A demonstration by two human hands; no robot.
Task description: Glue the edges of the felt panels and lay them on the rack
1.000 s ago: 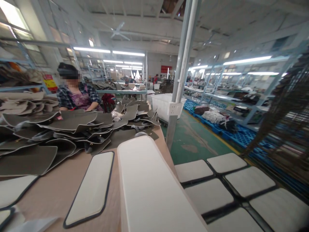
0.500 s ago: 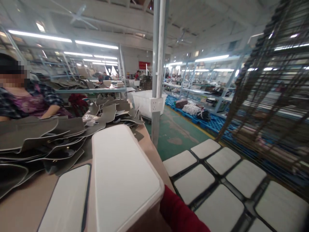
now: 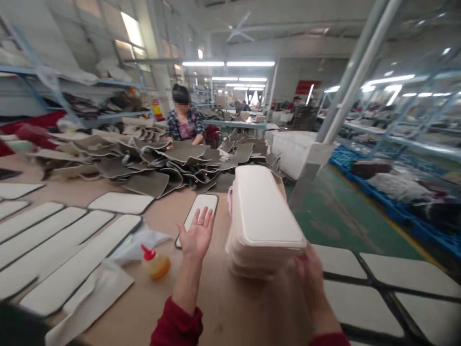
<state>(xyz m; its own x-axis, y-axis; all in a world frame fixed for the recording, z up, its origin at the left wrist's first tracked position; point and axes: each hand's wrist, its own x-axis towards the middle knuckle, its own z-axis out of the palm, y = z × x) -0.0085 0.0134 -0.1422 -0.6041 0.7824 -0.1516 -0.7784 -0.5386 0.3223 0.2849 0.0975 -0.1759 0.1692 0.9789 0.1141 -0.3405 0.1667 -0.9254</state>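
my l hand (image 3: 197, 238) has all 5 fingers splayed, nothing held, palm turned up; my r hand (image 3: 311, 269) is blurred at the near r corner of 1 tall stack (image 3: 272, 206) of white pads on the table (image 3: 230, 307), so i can't tell if it's gripping. l forearm (image 3: 187, 283) reaches fwd, r forearm (image 3: 324, 317) angles in from lower r. 1 dark-edged panel (image 3: 206, 203) lies behind l hand; 1 red-capped bottle (image 3: 156, 266) to its l. approx 6+ panels (image 3: 81, 264) further l. 1 co-worker (image 3: 185, 122) past the grey pieces (image 3: 147, 182).
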